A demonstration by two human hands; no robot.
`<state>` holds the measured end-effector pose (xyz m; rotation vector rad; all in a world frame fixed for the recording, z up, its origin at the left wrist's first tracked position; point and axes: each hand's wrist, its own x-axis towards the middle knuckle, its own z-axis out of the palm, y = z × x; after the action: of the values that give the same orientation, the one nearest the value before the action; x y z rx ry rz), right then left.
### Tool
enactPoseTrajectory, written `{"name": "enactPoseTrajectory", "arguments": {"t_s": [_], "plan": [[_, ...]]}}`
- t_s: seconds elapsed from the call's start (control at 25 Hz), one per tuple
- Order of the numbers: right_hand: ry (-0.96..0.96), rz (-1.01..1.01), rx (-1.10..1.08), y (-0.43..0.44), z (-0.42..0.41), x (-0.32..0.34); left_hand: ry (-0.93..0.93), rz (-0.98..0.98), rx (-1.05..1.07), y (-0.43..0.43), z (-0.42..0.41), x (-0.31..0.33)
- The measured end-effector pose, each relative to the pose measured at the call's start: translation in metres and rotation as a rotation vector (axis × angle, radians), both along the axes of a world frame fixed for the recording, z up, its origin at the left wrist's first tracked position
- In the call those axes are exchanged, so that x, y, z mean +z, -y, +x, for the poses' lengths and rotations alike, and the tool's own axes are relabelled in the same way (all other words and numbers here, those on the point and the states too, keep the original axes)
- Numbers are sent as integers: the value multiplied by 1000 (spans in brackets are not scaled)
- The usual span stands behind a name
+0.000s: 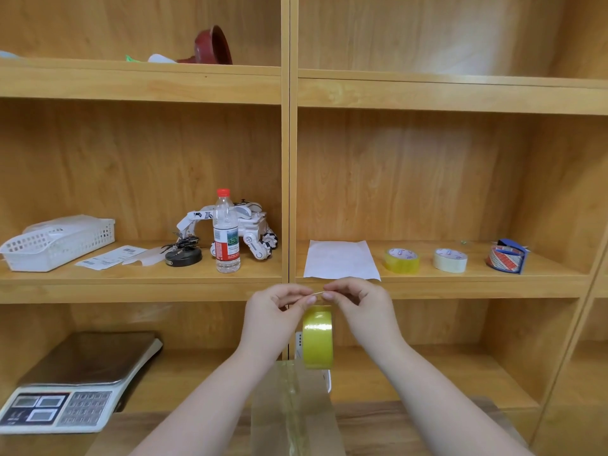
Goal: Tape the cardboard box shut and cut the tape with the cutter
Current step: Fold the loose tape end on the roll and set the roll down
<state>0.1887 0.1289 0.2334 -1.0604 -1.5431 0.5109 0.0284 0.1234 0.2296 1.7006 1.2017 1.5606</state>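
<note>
Lower centre of frame: both hands raised, tape roll point(317, 337) hanging between them above cardboard box point(292, 409), blocking straight approach. Lower left obstructed by scale point(65, 386). Lower right shelf open. Middle shelf, left bay crowded: basket point(49, 241), bottle point(226, 232), toy robot point(253, 232). Right bay partly free above paper sheet point(340, 260).

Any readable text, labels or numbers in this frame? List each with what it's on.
None can be read.
Water bottle label: print too small.
Paper slips: barcodes and print blurred.
Scale: displays blank, key markings blurred.
Tape rolls on the shelf: core logos illegible.
Toy robot: markings too small.
</note>
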Motion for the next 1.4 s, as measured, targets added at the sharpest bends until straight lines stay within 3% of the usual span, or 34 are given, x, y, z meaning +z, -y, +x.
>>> {"name": "enactPoseTrajectory", "arguments": {"t_s": [0.32, 0.52, 0.68, 0.88, 1.04, 1.2, 1.4], "plan": [[107, -28, -11, -19, -5, -11, -124, 6, 109, -5, -1, -9], [232, -106, 66, -22, -7, -23, -215, -79, 42, -12, 0, -17], [174, -145, 45, -23, -9, -36, -131, -137, -5, -15, -3, -23], [205, -196, 28, -27, -6, -41, -211, -146, -12, -29, -4, -32], [215, -188, 26, -41, -5, -38, -97, -240, -103, -39, -12, -34], [216, -167, 21, -53, -8, -29, -99, -419, -107, -53, -21, -44], [171, -177, -33, -58, -2, -33, 80, -570, -243, -71, -6, -51]]}}
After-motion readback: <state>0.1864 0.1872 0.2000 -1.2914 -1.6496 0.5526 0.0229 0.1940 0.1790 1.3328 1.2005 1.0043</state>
